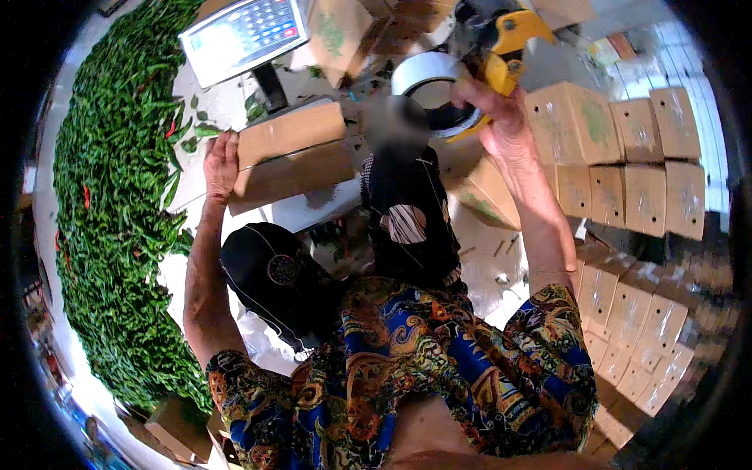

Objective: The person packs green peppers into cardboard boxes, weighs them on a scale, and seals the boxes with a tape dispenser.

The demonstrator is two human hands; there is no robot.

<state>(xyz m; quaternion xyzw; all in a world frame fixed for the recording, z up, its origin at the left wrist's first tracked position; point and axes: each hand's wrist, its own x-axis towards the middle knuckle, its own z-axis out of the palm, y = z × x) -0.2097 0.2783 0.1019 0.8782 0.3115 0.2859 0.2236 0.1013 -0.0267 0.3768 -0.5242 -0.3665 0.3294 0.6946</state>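
My left hand [222, 164] rests on the near left end of a closed cardboard box [294, 134], its fingers over the edge. The box sits on the white platform [320, 202] of an electronic weighing scale. Raised to the right, my right hand [502, 114] grips a yellow-and-black tape gun [510, 35]. A large roll of tape [427, 67] is mounted on it, and the tool is held apart from the box. The scale's keypad display [247, 38] stands beyond the box on a dark post [269, 88].
A big heap of green chili peppers [117, 211], with a few red ones, lies to my left. Stacked cardboard boxes [623, 194] stand to my right, with more boxes [634, 317] lower down. Another carton [338, 35] stands behind the display. Loose peppers and leaves are scattered near the box.
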